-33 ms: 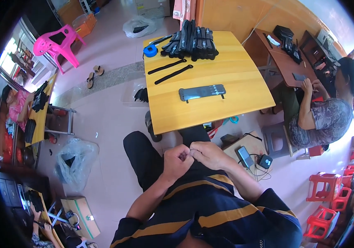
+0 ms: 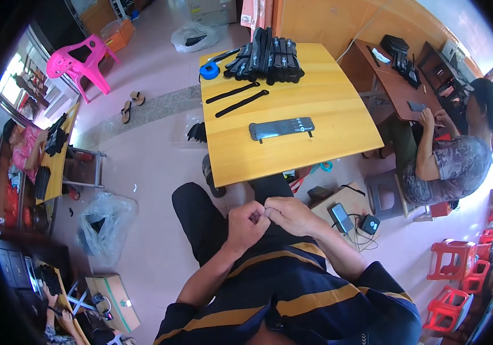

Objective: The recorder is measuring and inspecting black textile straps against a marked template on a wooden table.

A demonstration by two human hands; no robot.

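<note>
Both hands, as I view them remotely, meet above the dark trousers (image 2: 200, 221) of the seated wearer; the left hand (image 2: 247, 226) is loosely curled, its fingertips gathered; the right hand (image 2: 288, 216) is likewise curled, thumb uppermost, its fingertips against those of the left; whether anything small is pinched between them I cannot tell, the fingers hiding the spot.

Straight beyond both hands, and apart from them, stands a yellow table (image 2: 335, 83); on it, nearest the hands, lies a long, flat, dark packet (image 2: 281, 129), two small dark tabs at its near edge; farther off, two black straps (image 2: 238, 99) lie slantwise, side by side; beyond these I see a pile of black strap bundles (image 2: 266, 60), with a blue tape measure (image 2: 209, 71) at its left.

To the right of the right hand, a cardboard box (image 2: 328, 203) bears a grey handheld device (image 2: 341, 218) and a black cube (image 2: 369, 224) with thin cables; farther right, a co-worker (image 2: 450, 167) in a patterned top sits at a brown table (image 2: 387, 75), hands raised near its edge; well left of the left hand, a clear plastic bag (image 2: 121, 221) rests on the floor.
</note>
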